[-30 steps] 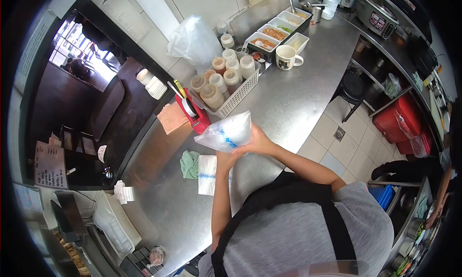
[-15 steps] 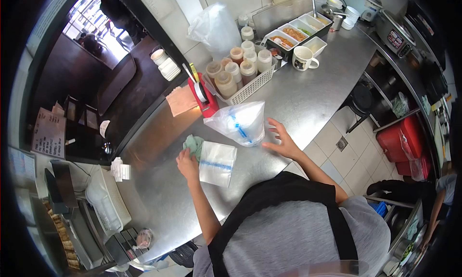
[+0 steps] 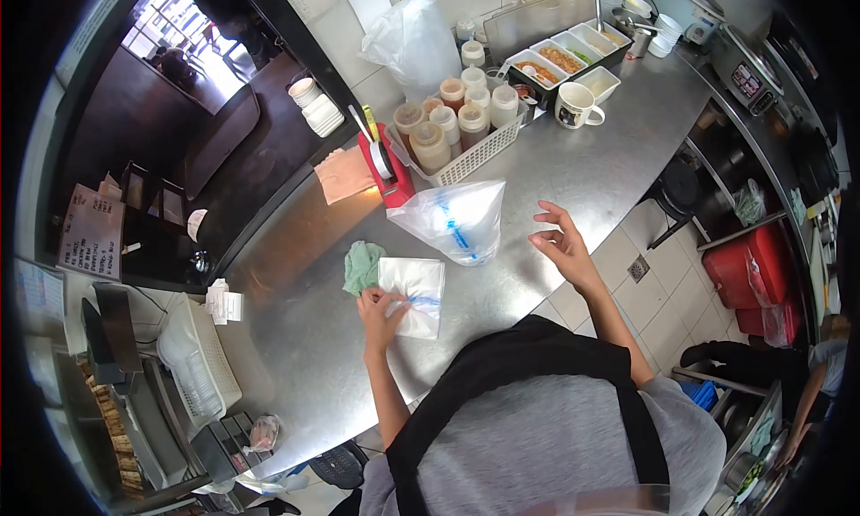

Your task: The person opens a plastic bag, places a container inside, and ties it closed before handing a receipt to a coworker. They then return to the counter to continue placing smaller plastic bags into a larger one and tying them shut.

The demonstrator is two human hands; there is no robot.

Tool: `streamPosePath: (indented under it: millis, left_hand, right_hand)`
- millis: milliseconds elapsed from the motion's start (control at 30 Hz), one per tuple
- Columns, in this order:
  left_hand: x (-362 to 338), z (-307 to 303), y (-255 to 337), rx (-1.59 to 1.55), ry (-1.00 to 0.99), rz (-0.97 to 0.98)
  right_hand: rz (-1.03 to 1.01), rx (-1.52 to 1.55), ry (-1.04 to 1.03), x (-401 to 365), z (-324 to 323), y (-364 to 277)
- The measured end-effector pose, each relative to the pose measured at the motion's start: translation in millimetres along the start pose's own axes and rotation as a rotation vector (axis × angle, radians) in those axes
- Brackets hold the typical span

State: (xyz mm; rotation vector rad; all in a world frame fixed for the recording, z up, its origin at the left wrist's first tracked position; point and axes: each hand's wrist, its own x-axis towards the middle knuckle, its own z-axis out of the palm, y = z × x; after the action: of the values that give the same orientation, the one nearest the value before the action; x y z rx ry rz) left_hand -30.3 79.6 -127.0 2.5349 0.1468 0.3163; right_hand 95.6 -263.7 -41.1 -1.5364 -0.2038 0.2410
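Observation:
My left hand (image 3: 380, 317) rests on the left edge of a flat stack of white plastic bags (image 3: 425, 288) with a blue stripe; its fingers are bent, and whether they pinch a bag is too small to tell. A crumpled green cloth (image 3: 365, 267) lies just above that hand. Raised over the steel counter, my right hand (image 3: 563, 244) has its fingers apart and holds nothing. Between the hands and farther back, a filled clear bag (image 3: 460, 222) with blue print sits against the red tape dispenser (image 3: 385, 167).
Behind are a basket (image 3: 472, 162) of squeeze bottles, a mug (image 3: 576, 107) and a topping container (image 3: 562, 61). A pink cloth (image 3: 345, 176) lies beside the dispenser. At the lower left is a white basket (image 3: 219, 373); at the far right, a co-worker's arm (image 3: 804, 399).
My left hand has moved right, from beside the green cloth onto the stack of bags. My right hand has moved away from the filled bag, to the right.

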Motion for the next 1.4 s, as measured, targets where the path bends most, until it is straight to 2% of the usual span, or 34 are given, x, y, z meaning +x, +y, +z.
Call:
streamPosePath:
  millis: [133,233,333,367,433,467,533,567,667,700,733,767,833,900,1000,1067,1133,1167,1233,1367,1400]
  left_hand:
    - [-3,6,-9,-0.173,0.181,-0.136]
    - [-1,6,-10,-0.212,0.201,-0.036]
    - [-4,2,-16,-0.989,0.228,-0.444]
    - [-3,-1,-17,-1.179,0.288,-0.426]
    - [7,-37,19,-1.558,0.414,-0.384]
    - [6,-47,23,-1.706,0.399,-0.363]
    - [4,-64,19,-1.998,0.363,-0.309]
    - [0,-66,17,-2.002,0.431,-0.361]
    - [-8,-81,53,-2.043,0.050,-0.326]
    - [-11,-73,61,-1.783,-0.057,-0.240]
    - [-13,-65,68,-1.519,-0.135,-0.141]
    - [-14,-67,85,-1.428,-0.264,-0.253]
    - [-10,-63,97,-1.471,-0.428,-0.317]
    - [-3,-53,97,-1.756,-0.495,-0.227]
    - [12,-78,151,-1.516,-0.185,0.073]
    - [15,-83,166,-1.203,-0.109,0.063]
    - [14,-75,169,-0.890,-0.073,-0.153]
    - [16,-68,173,-0.993,-0.006,-0.255]
    - [18,-58,174,-1.041,0.086,-0.263]
    - [21,-53,181,-1.034,0.195,-0.223]
    - [21,-51,181,-1.036,0.188,-0.214]
  right_hand:
    - [-0.046,-0.004,-0.035,-1,4,-16]
    - [-0.076,0.012,-0.056,0,7,-23]
    - [-0.113,0.019,-0.071,0,12,-35]
    - [-0.123,0.017,-0.076,-1,13,-40]
    - [-0.134,0.056,-0.070,-3,19,-51]
    - [-0.140,0.076,-0.071,-3,21,-53]
    - [-0.164,0.114,-0.222,-1,18,-45]
    - [-0.177,0.134,-0.295,0,17,-41]
    - [-0.250,0.070,-0.484,-4,35,-59]
    - [-0.316,0.003,-0.483,-7,47,-73]
    - [-0.290,-0.007,-0.499,-11,60,-83]
    - [-0.265,-0.017,-0.515,-16,73,-91]
    - [-0.169,0.031,-0.582,-14,79,-84]
    - [-0.057,0.125,-0.484,-11,78,-72]
    - [0.051,0.163,-0.348,-9,72,-77]
    - [0.101,0.165,-0.299,-11,70,-78]
    - [0.139,0.178,-0.288,-12,70,-76]
    - [0.055,0.192,-0.295,-11,72,-74]
    - [-0.115,0.223,-0.301,-11,75,-70]
    - [-0.165,0.143,-0.515,-14,74,-72]
    - [-0.164,0.143,-0.516,-13,73,-67]
